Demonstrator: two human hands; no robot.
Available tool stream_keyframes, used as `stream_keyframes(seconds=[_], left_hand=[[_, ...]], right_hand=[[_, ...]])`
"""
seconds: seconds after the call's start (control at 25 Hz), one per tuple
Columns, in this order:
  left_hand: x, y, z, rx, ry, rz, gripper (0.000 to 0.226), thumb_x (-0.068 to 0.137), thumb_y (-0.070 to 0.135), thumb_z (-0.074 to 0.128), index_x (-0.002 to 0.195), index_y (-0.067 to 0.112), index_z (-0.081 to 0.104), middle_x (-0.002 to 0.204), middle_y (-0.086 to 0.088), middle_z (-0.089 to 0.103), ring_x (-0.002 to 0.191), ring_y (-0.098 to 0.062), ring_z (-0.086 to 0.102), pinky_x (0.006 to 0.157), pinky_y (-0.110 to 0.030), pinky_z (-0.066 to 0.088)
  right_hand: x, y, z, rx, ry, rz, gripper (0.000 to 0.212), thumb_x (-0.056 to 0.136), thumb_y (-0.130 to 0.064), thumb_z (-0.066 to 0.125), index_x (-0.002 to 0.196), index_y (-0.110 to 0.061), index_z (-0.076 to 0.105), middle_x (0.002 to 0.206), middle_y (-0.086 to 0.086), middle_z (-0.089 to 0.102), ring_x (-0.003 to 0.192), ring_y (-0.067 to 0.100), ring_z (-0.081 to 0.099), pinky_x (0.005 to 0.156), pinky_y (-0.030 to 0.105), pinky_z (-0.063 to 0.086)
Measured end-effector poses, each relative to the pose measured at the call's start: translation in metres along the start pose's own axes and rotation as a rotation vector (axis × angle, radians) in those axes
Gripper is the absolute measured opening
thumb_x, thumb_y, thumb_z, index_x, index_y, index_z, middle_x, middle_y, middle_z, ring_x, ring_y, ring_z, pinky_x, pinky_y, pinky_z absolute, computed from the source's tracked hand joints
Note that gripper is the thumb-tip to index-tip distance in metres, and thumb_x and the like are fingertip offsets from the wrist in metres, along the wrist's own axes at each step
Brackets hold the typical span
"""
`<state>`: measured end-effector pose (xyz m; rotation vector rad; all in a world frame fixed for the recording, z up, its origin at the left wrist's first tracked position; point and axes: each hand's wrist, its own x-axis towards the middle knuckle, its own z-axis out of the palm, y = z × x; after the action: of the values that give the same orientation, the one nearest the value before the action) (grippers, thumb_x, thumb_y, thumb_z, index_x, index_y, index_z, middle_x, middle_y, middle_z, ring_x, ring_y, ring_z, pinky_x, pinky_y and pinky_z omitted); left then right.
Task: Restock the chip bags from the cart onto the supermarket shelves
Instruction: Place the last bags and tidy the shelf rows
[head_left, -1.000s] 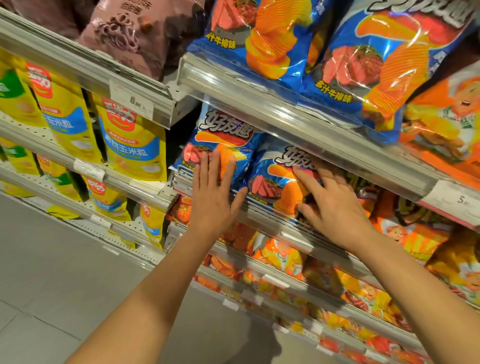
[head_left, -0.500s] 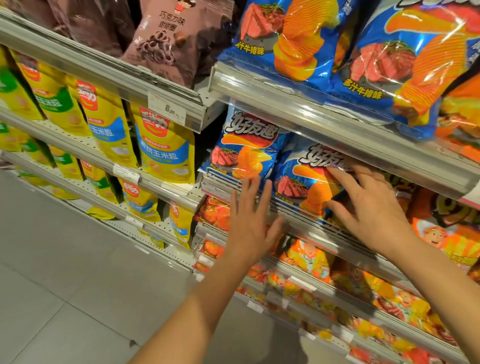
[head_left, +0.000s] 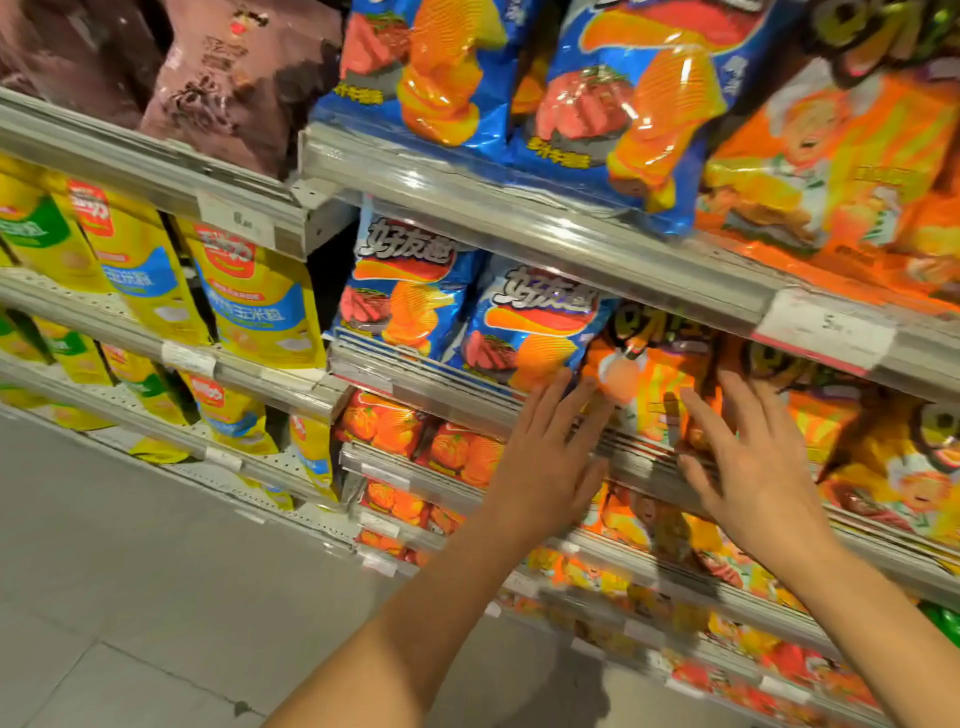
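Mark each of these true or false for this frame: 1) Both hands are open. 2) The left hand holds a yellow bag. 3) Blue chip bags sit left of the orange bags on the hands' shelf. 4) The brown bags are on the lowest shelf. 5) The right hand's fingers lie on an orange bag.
1) True: the left hand and the right hand both have straight, spread fingers.
2) False: it holds nothing; the yellow bags stand in the bay further left.
3) True: blue bags sit left of the orange bag.
4) False: the brown bags are on the top shelf in view.
5) True.
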<state>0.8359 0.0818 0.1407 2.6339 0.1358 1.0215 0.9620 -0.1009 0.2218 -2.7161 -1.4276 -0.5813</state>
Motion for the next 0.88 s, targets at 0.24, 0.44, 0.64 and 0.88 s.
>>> stream_keyframes(seconds=[0.24, 0.44, 0.64, 0.88], left_hand=[[0.008, 0.033, 0.020, 0.152, -0.303, -0.194, 0.075, 0.096, 0.048, 0.053, 0.159, 0.020, 0.024, 0.165, -0.015, 0.021, 0.154, -0.037, 0.011, 0.120, -0.059, 0.015], [0.024, 0.059, 0.030, 0.262, -0.408, -0.407, 0.089, 0.092, 0.069, 0.046, 0.161, 0.026, 0.009, 0.170, -0.002, 0.003, 0.156, -0.029, 0.001, 0.120, -0.060, 0.008], [0.039, 0.090, 0.028, 0.340, -0.481, -0.503, 0.086, 0.094, 0.065, 0.046, 0.161, 0.025, 0.008, 0.169, -0.004, -0.002, 0.156, -0.028, -0.004, 0.121, -0.061, 0.007], [0.064, 0.181, 0.057, 0.286, -0.455, -0.215, 0.082, 0.097, 0.057, 0.048, 0.161, 0.027, 0.005, 0.169, -0.004, 0.000, 0.155, -0.028, -0.005, 0.124, -0.056, 0.003]], right_hand=[[-0.032, 0.036, 0.000, 0.018, -0.138, 0.065, 0.072, 0.079, -0.025, 0.082, 0.145, -0.019, 0.053, 0.159, 0.019, 0.035, 0.147, 0.047, 0.028, 0.109, 0.063, 0.036], [-0.047, 0.082, -0.001, 0.016, -0.211, 0.023, 0.078, 0.084, -0.047, 0.073, 0.153, -0.026, 0.041, 0.162, 0.014, 0.027, 0.149, 0.040, 0.025, 0.114, 0.051, 0.036], [-0.043, 0.098, 0.004, 0.126, -0.292, -0.028, 0.067, 0.091, -0.056, 0.061, 0.151, -0.034, 0.041, 0.170, 0.011, 0.006, 0.156, 0.035, 0.005, 0.123, 0.050, 0.022], [-0.083, 0.137, -0.009, 0.433, -0.026, -0.013, 0.048, 0.075, -0.022, 0.078, 0.119, -0.004, 0.073, 0.140, 0.027, 0.057, 0.134, 0.048, 0.049, 0.110, 0.060, 0.040]])
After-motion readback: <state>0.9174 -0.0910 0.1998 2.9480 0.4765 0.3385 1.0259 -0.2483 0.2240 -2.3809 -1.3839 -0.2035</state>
